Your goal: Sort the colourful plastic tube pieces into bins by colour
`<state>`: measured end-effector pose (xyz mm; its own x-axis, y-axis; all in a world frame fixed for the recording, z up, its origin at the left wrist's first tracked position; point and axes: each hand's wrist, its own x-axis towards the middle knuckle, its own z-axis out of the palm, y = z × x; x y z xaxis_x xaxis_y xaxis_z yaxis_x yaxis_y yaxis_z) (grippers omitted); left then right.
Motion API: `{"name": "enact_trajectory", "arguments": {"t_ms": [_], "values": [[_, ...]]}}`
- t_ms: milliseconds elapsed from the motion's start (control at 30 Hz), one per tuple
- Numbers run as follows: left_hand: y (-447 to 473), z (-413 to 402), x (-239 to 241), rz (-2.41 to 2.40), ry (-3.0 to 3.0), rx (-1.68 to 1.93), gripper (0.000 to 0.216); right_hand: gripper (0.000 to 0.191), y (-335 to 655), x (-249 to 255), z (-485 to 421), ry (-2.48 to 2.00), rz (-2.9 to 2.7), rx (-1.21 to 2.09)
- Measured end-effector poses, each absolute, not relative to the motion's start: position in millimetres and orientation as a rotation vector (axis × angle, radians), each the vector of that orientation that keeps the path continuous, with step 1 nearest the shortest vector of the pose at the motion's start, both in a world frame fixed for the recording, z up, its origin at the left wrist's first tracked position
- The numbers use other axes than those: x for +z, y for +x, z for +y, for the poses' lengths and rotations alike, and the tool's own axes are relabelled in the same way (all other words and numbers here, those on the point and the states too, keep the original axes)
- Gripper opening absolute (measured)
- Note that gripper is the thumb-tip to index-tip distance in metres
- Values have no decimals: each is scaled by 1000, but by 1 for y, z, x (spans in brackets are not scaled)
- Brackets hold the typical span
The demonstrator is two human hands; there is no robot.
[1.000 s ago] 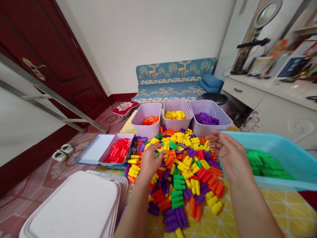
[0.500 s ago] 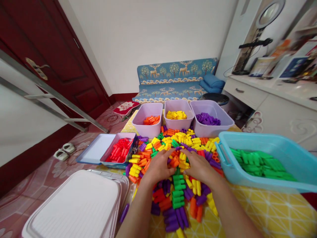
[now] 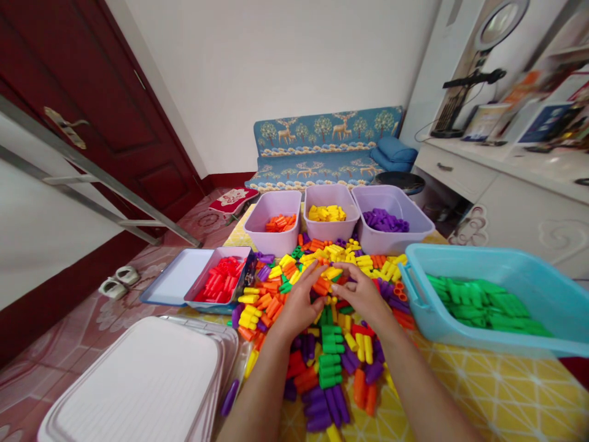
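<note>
A heap of small plastic pegs (image 3: pixel 343 255) in orange, yellow, green, purple and red covers the yellow tablecloth (image 3: pixel 506 396). Both my hands rest on the middle of the heap, close together. My left hand (image 3: pixel 297 304) lies with its fingers stretched forward onto orange and yellow pegs, holding nothing that I can see. My right hand (image 3: pixel 365 298) has its fingers curled in a pinch, and a bit of a green peg (image 3: pixel 338 277) shows between finger and thumb.
Three lilac bins stand behind the heap: orange pegs (image 3: pixel 271 244), yellow pegs (image 3: pixel 331 236), purple pegs (image 3: pixel 391 244). A blue tub (image 3: pixel 455 341) of green pegs sits on the right. A pink tray (image 3: pixel 201 283) of red pegs and a white lidded box (image 3: pixel 138 380) sit on the left.
My right hand came back from beside the blue tub to the middle of the heap. Both hands then slid a little farther forward, and the right fingers curled in.
</note>
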<state>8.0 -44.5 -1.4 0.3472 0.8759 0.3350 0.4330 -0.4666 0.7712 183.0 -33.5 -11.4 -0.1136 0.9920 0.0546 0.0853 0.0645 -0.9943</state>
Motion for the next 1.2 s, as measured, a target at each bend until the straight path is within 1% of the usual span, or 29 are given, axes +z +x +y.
{"name": "enact_trajectory", "arguments": {"t_ms": [67, 167, 300, 400, 500, 567, 633, 700, 833, 900, 967, 1033, 1200], "values": [[10, -44, -2, 1154, 2102, 991, 67, 52, 182, -14, -34, -1210, -1445, 1161], [12, -43, -5, 1223, 2131, 1050, 65, 54, 178, -9, -37, -1204, -1454, 1169], [10, -40, -6, 1335, 2072, 1177, 56, 46, 176, 1, -40, -1117, -1317, 1247], [7, -40, -5, 1458, 1997, 1220, 51, 42, 180, -1, -37, -1137, -1272, 1211], [2, -40, -3, 1556, 1937, 1195, 55, 38, 188, -9, -32, -1237, -1314, 1088], [-2, -40, -3, 1591, 1933, 1153, 56, 37, 193, -11, -31, -1317, -1427, 881], [-7, -40, -1, 1626, 1963, 1104, 52, 38, 197, -5, -32, -1400, -1592, 657], [-12, -41, 3, 1667, 2009, 1064, 45, 42, 198, 4, -37, -1510, -1771, 512], [-16, -44, 17, 1699, 2063, 1065, 29, 48, 196, 17, -46, -1630, -2084, 425], [-15, -46, 22, 1683, 2039, 1083, 19, 50, 193, 16, -47, -1613, -2170, 450], [-10, -48, 23, 1629, 2022, 1081, 15, 52, 189, 12, -47, -1615, -2212, 474], [-4, -48, 19, 1564, 2084, 1057, 20, 53, 187, 9, -46, -1641, -2236, 464], [8, -47, 4, 1543, 2333, 888, 54, 50, 186, 10, -46, -1649, -2270, 456]]}}
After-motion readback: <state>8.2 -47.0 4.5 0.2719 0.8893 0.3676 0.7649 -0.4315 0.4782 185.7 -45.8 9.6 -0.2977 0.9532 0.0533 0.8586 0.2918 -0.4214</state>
